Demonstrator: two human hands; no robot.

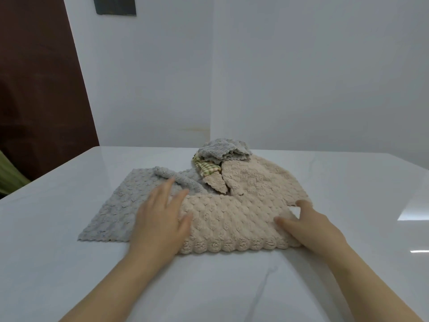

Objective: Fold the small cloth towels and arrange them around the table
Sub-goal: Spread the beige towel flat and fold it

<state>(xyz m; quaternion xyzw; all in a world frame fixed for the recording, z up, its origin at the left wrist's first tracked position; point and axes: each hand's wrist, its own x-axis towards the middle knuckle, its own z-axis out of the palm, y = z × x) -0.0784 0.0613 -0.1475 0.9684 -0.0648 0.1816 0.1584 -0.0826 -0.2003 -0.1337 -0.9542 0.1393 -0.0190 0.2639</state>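
Table (69,252): white and glossy, so cloth probably slides on it easily.
Beige towel (232,219): near the middle of the table, thick and fluffy, its near part already doubled into a band; it looks light, soft and floppy. It won't hold a crease unless pressed, so I'd take it by the corners or the ends of the fold.
Grey towel (109,214): spread flat to the left, its right edge tucked under the beige one, and the same plush, limp stuff.
Left hand (160,219): released, fingers straight, lying flat where grey meets beige.
Right hand (311,226): thumb and forefinger stretched out against the right end of the beige fold, pressing rather than grasping.
Crumpled grey towel (222,149): bunched at the far side.
Checked cloth (207,169): thinner, wedged beneath that bunch.
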